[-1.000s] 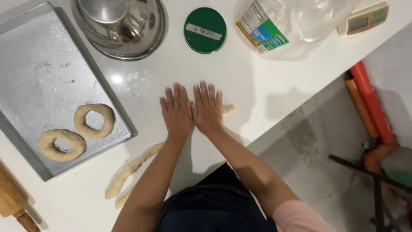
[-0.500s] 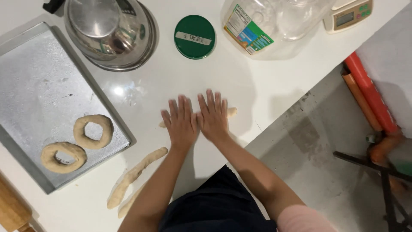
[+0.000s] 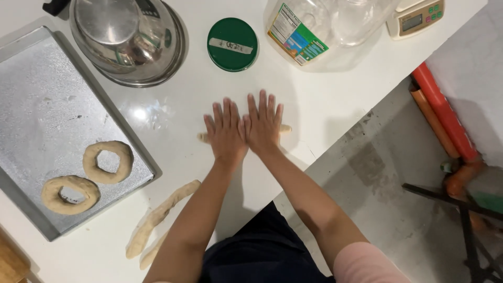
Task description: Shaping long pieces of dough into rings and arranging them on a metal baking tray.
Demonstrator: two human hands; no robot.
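My left hand (image 3: pixel 226 134) and my right hand (image 3: pixel 263 124) lie flat side by side, fingers spread, pressing on a thin rope of dough (image 3: pixel 285 128) on the white counter (image 3: pixel 325 105). Only the rope's two ends stick out from under the palms. Left of my left arm lie two more dough ropes (image 3: pixel 160 214), one long and one short. Two ring-shaped dough pieces (image 3: pixel 108 161) rest on a metal baking tray (image 3: pixel 42 105) at the left.
A steel bowl (image 3: pixel 128 39), a green round lid (image 3: pixel 232 44), a clear plastic jar (image 3: pixel 325 26) and a small kitchen scale (image 3: pixel 416 18) line the far side. A wooden rolling pin (image 3: pixel 11 262) shows at bottom left. The counter edge runs diagonally on the right.
Both hands have slid slightly away from me over the dough rope, staying flat and together. The view shifted a little; nothing else moved.
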